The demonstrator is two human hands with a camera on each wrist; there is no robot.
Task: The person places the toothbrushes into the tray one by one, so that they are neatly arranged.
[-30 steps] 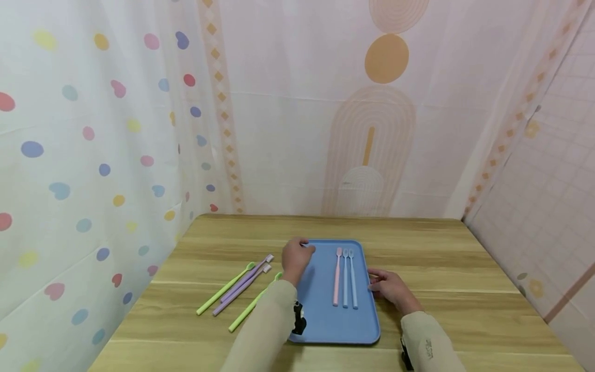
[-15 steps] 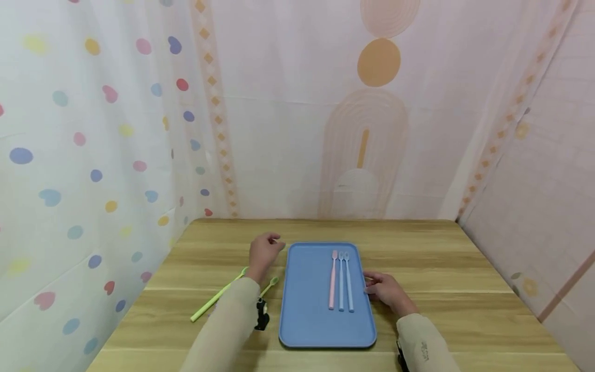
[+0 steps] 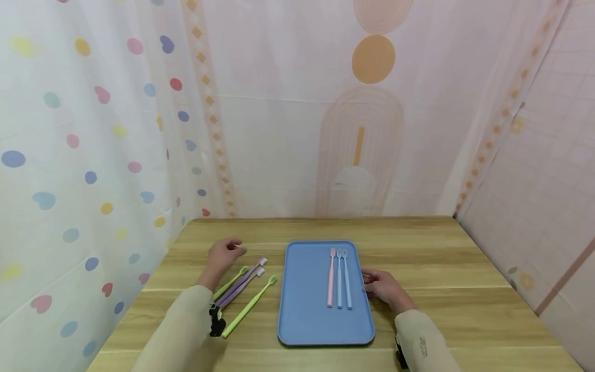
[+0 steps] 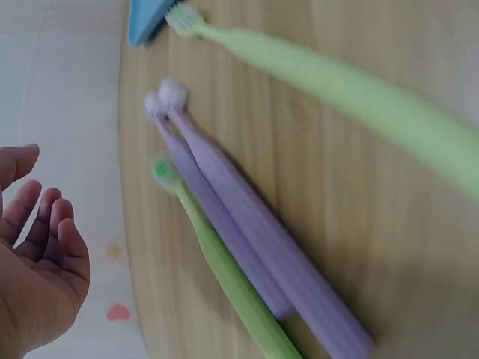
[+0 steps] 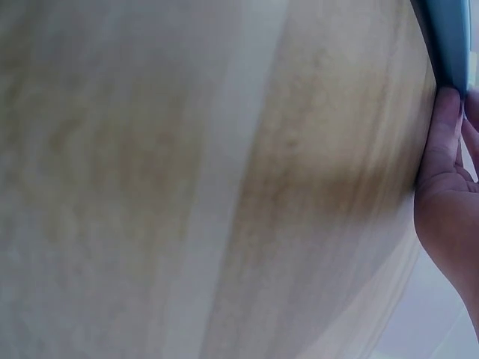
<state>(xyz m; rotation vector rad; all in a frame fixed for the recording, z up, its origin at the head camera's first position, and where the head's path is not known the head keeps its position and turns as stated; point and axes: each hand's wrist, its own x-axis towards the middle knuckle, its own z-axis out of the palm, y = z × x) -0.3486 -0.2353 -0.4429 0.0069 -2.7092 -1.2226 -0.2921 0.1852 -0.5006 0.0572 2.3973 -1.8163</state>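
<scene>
Four toothbrushes [image 4: 258,222] | near left grip [image 3: 225,257] | tray [image 3: 304,312] | touching right grip [image 3: 385,290]

The left hand [image 4: 41,288] is showing at the left edge, its fingers loosely curling; two purple toothbrushes [image 4: 254,221] are lying side by side on the wooden table [image 4: 404,224]; a green toothbrush [image 4: 228,265] is lying beside them; another green toothbrush [image 4: 322,76] is slanting across the upper right, ending near a corner of the blue tray [image 4: 146,19].
</scene>
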